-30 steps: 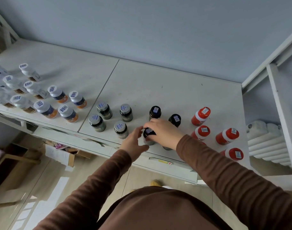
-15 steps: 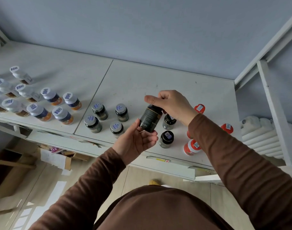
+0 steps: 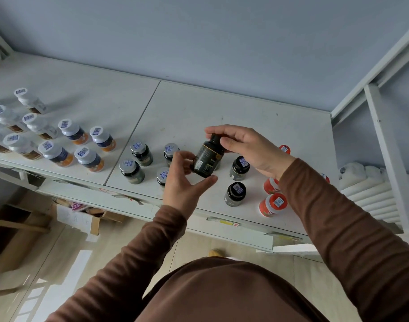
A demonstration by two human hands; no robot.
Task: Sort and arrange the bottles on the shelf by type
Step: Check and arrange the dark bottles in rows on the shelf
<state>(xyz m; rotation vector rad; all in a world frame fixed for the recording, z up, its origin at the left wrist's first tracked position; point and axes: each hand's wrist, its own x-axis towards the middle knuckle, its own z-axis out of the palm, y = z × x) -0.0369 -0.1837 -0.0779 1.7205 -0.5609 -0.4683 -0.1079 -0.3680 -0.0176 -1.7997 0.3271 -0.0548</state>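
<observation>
A small black plastic bottle with a black cap is up in the air, tipped, cap toward 1 o'clock. Two more black-capped bottles stand at its 4 o'clock.

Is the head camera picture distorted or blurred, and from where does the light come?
Head view: wide-angle bending curves the shelf edge and the frame post at right; the held black bottle and both hands are fairly sharp; soft daylight, with bright patches on the floor at lower left; bottle shadows are faint.

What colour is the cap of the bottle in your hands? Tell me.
Black, like the bottle itself; the head view shows it.
</observation>
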